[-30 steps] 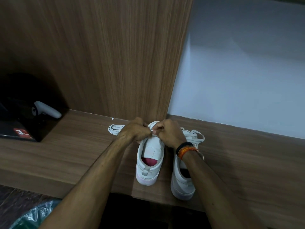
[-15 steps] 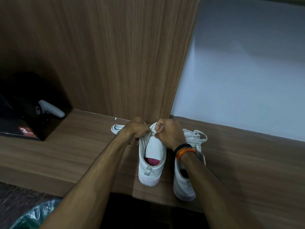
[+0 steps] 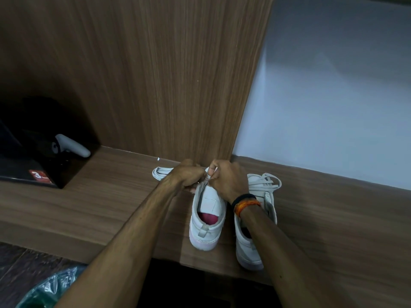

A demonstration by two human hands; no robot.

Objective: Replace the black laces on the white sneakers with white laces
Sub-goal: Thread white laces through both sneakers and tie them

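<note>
We see two white sneakers side by side on the wooden worktop [image 3: 111,196], heels toward us. Over the toe end of the left sneaker [image 3: 208,215], the left hand [image 3: 186,174] and right hand [image 3: 229,180] meet, fingers curled and pinching a white lace [image 3: 208,174]. The right sneaker [image 3: 255,241] carries loose white laces [image 3: 265,182]. More white lace [image 3: 161,172] lies behind the left hand.

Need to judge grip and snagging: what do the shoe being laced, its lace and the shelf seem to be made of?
Shoe: looks like smooth matte white leather or synthetic; even surface, no weave visible.
Lace: flat white band lying in limp loops, probably woven fabric; texture too small to confirm.
Shelf: wood-grain finish, likely laminate given the very regular streaks and low sheen.
</note>
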